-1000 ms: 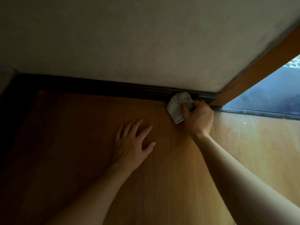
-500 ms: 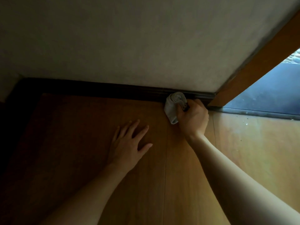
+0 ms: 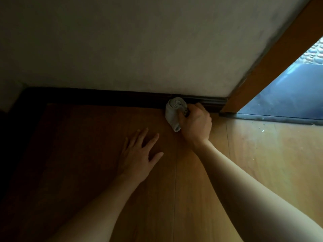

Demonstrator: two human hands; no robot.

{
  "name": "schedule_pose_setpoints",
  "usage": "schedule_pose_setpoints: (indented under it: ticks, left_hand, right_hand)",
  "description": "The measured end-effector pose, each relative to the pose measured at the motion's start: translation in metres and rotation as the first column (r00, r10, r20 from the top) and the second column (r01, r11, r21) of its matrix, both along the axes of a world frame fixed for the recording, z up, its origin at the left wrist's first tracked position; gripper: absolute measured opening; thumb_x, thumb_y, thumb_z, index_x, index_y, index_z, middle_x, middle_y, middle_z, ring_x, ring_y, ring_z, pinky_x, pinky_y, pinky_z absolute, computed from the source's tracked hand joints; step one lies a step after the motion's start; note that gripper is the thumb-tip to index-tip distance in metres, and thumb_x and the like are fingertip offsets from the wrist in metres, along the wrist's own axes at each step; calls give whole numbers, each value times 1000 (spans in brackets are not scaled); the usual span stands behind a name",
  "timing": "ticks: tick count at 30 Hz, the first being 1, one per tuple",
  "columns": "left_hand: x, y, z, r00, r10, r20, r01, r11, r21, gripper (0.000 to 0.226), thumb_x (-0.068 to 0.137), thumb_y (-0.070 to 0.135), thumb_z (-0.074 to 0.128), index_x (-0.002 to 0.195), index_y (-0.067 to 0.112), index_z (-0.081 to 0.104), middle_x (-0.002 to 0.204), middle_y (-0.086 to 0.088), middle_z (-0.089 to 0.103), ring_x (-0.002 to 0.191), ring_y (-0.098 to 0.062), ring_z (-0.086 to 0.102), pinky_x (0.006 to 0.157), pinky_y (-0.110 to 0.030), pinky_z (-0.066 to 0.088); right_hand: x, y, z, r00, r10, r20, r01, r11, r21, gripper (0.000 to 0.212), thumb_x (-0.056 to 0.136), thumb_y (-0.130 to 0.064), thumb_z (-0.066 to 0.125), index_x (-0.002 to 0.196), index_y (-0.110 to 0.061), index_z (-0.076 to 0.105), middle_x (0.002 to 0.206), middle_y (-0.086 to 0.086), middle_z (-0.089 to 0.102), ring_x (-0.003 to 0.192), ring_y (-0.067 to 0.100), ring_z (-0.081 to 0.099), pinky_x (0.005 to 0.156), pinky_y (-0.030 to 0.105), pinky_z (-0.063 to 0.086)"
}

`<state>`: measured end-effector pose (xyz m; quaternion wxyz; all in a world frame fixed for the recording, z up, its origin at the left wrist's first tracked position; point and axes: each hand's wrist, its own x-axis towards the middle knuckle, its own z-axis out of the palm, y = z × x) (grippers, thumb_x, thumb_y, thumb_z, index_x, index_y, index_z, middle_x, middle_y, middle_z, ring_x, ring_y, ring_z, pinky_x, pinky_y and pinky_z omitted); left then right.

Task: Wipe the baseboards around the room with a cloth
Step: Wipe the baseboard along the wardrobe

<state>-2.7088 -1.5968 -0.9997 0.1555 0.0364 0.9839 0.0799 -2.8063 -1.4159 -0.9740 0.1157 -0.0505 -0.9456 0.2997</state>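
Grips a bunched pale-grey cloth (image 3: 173,113) in the right hand (image 3: 196,125), fingers clenched round its middle, back of the fist toward the camera. Presses the cloth's rolled top end, folds spiralling like a rosette, against the dark baseboard (image 3: 209,102), right of the wall's middle and short of the doorway. Limp lower end trailing down past the fist toward the floor; contact there not clear. Soft fabric look, weave not resolvable.

Plants the left hand (image 3: 138,154) flat on the wood-look floor (image 3: 78,172), fingers straight and spread, holding nothing, near the cloth and apart from it.

Along the wall foot: a long moulded baseboard strip, stepped profile with faint sheen at the lit right end, near-black in shadow at the left. Above it: matte off-white wall (image 3: 139,49), fine-grained, slightly mottled. Below: smooth planks, warm brown grain, straight seams running toward the wall, glossier on the lit right side.

At right: flat orange-brown wooden door jamb (image 3: 279,55) butting the baseboard's end; thin dark threshold strip (image 3: 279,119) across the opening; beyond it, dull grey-blue ground (image 3: 288,98) and a pebbled patch (image 3: 313,55) at the edge. A few pale specks (image 3: 262,130) on the plank beside the threshold strip.
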Motion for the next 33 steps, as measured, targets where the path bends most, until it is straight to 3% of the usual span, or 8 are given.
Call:
schedule_pose_setpoints:
  ticks: [4, 8, 12, 19, 22, 26, 29, 33]
  left_hand:
    - [1, 0, -1, 1000, -4, -18, 3, 1000, -3, 81, 79, 81, -6, 154, 51, -3, 168, 6, -8, 155, -21, -7, 125, -48, -1]
    - [1, 0, -1, 1000, -16, -4, 16, 999, -28, 77, 80, 80, -9, 151, 52, -13, 168, 7, -13, 154, -20, -11, 125, -48, -3]
    - [1, 2, -2, 1000, -18, -12, 18, 999, -31, 76, 79, 80, -11, 150, 52, -14, 168, 6, -11, 154, -21, -11, 125, -49, -3]
    - [0, 3, 1, 1000, -25, 11, 25, 999, -43, 77, 76, 79, -16, 148, 52, -20, 167, 5, -17, 153, -22, -15, 125, -50, -4]
    - [1, 3, 0, 1000, -24, 2, 24, 999, -34, 76, 77, 78, -15, 148, 52, -19, 168, 5, -14, 154, -22, -13, 125, -50, -4]
    - [1, 3, -2, 1000, -28, -5, 27, 998, -51, 73, 83, 78, -7, 151, 51, -15, 168, 4, -11, 154, -22, -11, 124, -50, -4]
    - [1, 3, -2, 1000, -20, -17, 20, 999, -33, 75, 81, 79, -11, 151, 52, -13, 168, 4, -9, 155, -22, -9, 125, -50, -3]
    - [1, 1, -2, 1000, -21, -6, 20, 999, -37, 77, 78, 80, -14, 150, 53, -15, 168, 5, -11, 154, -22, -11, 124, -49, -5]
  right_hand:
    - [3, 32, 5, 995, -89, 46, 88, 996, 20, 23, 91, -37, 62, 91, -15, 68, 94, 2, 61, 79, 27, 62, 65, 38, 51]
    - [9, 49, 7, 974, -225, 42, 224, 974, 31, 25, 90, -36, 63, 96, -14, 71, 102, 8, 65, 85, 35, 64, 69, 38, 48]
    - [5, 31, 8, 988, -137, 68, 136, 991, 12, 23, 91, -37, 62, 93, -15, 70, 97, 3, 63, 81, 29, 63, 66, 35, 48]
    - [7, 43, 6, 968, -245, 49, 245, 969, -1, 23, 89, -36, 62, 89, -15, 71, 97, 6, 65, 80, 32, 63, 67, 42, 53]
    - [5, 25, 6, 979, -198, 51, 199, 980, -9, 22, 90, -36, 62, 90, -16, 70, 96, 3, 63, 80, 29, 62, 68, 41, 52]
    - [5, 13, 5, 992, -119, 44, 120, 993, -15, 21, 91, -34, 63, 91, -13, 68, 96, 2, 60, 78, 26, 61, 62, 31, 39]
    - [3, 22, 7, 995, -86, 40, 85, 996, 13, 22, 90, -35, 63, 95, -15, 69, 96, 2, 61, 78, 27, 62, 62, 33, 45]
    - [5, 55, 7, 980, -196, 41, 195, 980, 29, 20, 89, -32, 64, 92, -14, 71, 96, 7, 64, 79, 30, 62, 64, 35, 48]
